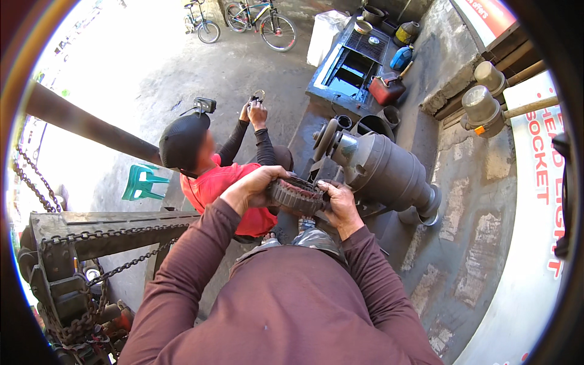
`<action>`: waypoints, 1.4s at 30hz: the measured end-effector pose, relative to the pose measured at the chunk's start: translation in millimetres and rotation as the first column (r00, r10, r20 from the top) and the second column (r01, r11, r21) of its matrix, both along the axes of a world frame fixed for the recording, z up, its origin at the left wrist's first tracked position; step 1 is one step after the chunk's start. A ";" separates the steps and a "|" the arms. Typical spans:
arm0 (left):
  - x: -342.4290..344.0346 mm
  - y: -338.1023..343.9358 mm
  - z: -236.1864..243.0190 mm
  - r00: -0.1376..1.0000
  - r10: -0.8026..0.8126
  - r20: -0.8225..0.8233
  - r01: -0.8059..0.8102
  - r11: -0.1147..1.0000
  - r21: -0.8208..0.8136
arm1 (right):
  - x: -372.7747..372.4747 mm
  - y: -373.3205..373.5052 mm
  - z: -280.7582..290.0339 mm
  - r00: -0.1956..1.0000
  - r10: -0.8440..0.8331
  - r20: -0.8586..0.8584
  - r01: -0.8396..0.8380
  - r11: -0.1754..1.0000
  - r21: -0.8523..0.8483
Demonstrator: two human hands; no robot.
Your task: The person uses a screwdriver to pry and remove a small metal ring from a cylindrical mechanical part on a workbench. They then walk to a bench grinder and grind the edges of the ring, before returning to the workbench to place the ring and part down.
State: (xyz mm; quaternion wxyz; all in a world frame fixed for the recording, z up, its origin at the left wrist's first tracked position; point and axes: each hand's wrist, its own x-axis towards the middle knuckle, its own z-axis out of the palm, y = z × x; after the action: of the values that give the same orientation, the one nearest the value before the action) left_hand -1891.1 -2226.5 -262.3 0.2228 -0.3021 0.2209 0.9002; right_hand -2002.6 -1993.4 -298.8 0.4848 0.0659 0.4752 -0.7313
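Both my hands hold a round, dark, ribbed part point(297, 194) in front of my waist. It looks like a thick toothed ring or drum with a reddish inside; its exact kind I cannot make out. My left hand point(254, 187) grips its left side, fingers curled over the rim. On the opposite side, my right hand point(340, 205) pinches the edge, the thumb on top. Just beyond my right hand lies a large grey metal housing point(380, 164), cylindrical and tapering, with a wheel-like piece point(327, 139) at its far end.
At my left front sits a person in a red shirt point(210, 188), both hands raised around a small ring-shaped piece point(258, 95). A chained metal frame point(109, 228) stands at left. Farther off are a blue wash basin point(316, 85), a red jerrycan point(386, 90) and bicycles point(278, 31).
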 end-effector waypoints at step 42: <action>-87.9 -4.8 17.7 0.924 0.332 -0.189 -0.360 0.590 -0.723 | 2.7 -65.3 -46.8 0.834 -0.336 0.437 0.373 0.928 0.001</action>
State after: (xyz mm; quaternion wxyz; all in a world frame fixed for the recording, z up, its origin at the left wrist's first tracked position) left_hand -1979.1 -2231.3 -244.6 -0.1034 -0.3881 0.5101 0.7606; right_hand -1999.9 -2058.7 -345.5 0.4359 0.2918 0.3051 -0.7948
